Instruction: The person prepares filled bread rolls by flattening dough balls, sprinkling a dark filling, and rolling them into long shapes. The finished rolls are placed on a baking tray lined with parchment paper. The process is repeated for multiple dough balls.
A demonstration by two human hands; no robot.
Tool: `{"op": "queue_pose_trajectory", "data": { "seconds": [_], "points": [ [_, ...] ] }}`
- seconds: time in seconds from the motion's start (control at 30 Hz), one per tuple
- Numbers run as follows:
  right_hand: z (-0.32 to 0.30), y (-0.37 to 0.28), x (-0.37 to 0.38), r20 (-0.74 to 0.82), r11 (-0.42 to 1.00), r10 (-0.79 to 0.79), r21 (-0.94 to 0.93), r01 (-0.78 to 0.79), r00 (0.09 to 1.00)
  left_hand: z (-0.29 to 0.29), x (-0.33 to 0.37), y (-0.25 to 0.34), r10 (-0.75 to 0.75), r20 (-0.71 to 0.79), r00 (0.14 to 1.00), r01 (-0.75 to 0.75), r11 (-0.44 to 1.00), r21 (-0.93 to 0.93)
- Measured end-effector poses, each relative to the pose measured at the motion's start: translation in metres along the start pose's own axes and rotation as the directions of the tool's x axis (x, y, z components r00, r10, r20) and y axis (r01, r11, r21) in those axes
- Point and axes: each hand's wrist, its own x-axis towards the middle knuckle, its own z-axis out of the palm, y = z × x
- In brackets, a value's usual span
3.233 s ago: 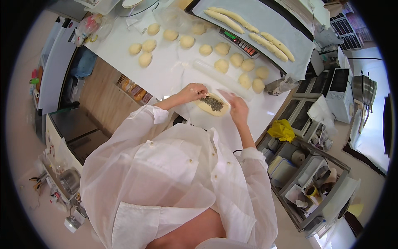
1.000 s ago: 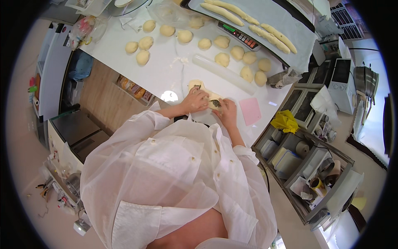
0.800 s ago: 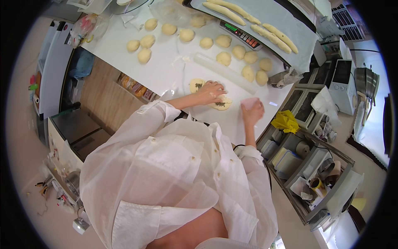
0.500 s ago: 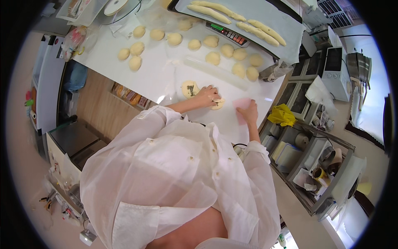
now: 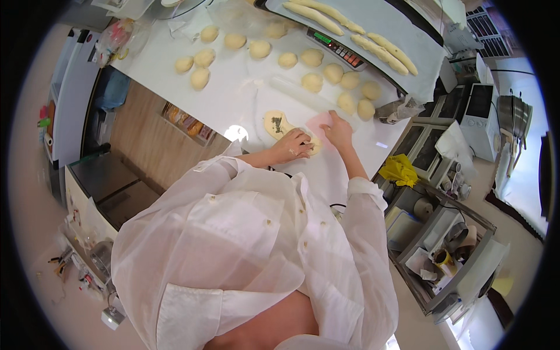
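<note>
On the white table lies a flattened, elongated piece of dough with a dark filling spread on it. My left hand rests on its right, near end, fingers curled down onto the dough, hiding part of it. My right hand grips a pink dough scraper, held just beyond the dough's right end. Whether the scraper touches the dough I cannot tell. Past both hands lies a long, pale translucent rolling pin.
Several dough balls sit across the far table. Beyond them a lined baking tray carries several long dough strips, beside a digital scale. A yellow plastic bag and shelves stand off the right edge.
My right hand has moved left and farther away with the scraper, closer to the dough. The left hand stays on the dough. The whole view has shifted slightly.
</note>
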Motion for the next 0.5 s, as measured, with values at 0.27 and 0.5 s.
{"op": "queue_pose_trajectory", "data": {
  "seconds": [0.27,0.5],
  "points": [
    [0.012,-0.012,0.021,0.131,0.981,-0.194,0.027,0.192,0.972,0.000,-0.026,-0.006,0.095,0.010,0.995,-0.095,0.959,0.267],
    [0.015,-0.019,0.029,0.210,0.966,-0.245,0.130,0.221,0.946,0.004,-0.024,-0.013,0.215,-0.064,0.974,-0.180,0.919,0.351]
  ]
}}
